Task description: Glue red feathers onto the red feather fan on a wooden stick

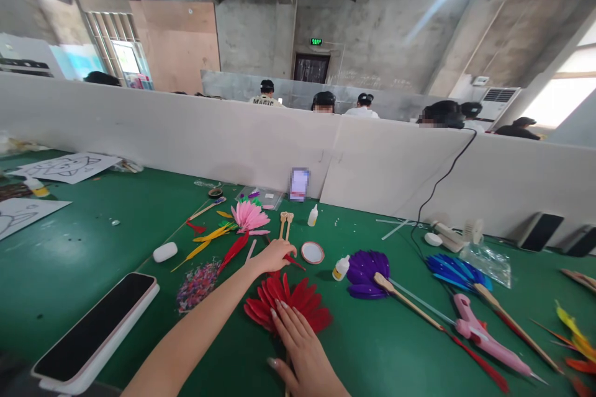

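Note:
A fan of red feathers [307, 298] lies on the green table [209, 360], near the front. My right hand [298, 341] rests on its lower middle, fingers stretched out; part of a wooden handle shows beneath. Beyond the fan, my left hand [277, 255] reaches with bent fingers over a small red feather [295, 262]; whether the fingertips grip it cannot be made out. Two small wooden sticks [286, 223] lie just past that hand. To its right are a round white lid [312, 252] and a glue bottle [341, 268].
Purple [367, 273] and blue [459, 270] feather fans and a pink glue gun [493, 344] lie right. Pink feathers [250, 217] lie behind; a large phone [97, 329] is left. A white partition [233, 142] stands behind, people beyond it.

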A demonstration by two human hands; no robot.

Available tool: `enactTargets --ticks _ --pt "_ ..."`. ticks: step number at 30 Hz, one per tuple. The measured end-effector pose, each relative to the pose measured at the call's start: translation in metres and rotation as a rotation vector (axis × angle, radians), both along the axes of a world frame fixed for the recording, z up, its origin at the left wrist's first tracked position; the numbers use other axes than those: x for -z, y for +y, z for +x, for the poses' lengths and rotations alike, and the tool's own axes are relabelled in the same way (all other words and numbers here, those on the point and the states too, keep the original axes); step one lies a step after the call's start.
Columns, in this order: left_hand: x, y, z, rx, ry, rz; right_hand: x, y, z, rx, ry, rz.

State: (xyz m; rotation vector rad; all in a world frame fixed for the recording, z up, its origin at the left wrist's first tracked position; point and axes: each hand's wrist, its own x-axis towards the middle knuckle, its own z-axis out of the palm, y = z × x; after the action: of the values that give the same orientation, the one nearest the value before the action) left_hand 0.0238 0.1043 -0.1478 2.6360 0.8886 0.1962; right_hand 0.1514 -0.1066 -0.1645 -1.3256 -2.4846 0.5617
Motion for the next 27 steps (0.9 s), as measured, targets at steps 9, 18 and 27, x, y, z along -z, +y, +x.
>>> enactTargets --ticks 9,18,27 --pt "-0.019 -0.011 0.001 -0.232 -0.249 0.012 0.009 0.001 0.001 -0.001 0.001 0.071" --pt "-0.040 -0.035 -0.005 -0.408 -0.531 0.013 0.038 0.008 0.001 -0.006 -0.036 0.223" --pt "-0.046 -0.047 -0.001 -0.457 -0.667 -0.044 0.028 0.005 0.002 -0.028 -0.028 0.213"
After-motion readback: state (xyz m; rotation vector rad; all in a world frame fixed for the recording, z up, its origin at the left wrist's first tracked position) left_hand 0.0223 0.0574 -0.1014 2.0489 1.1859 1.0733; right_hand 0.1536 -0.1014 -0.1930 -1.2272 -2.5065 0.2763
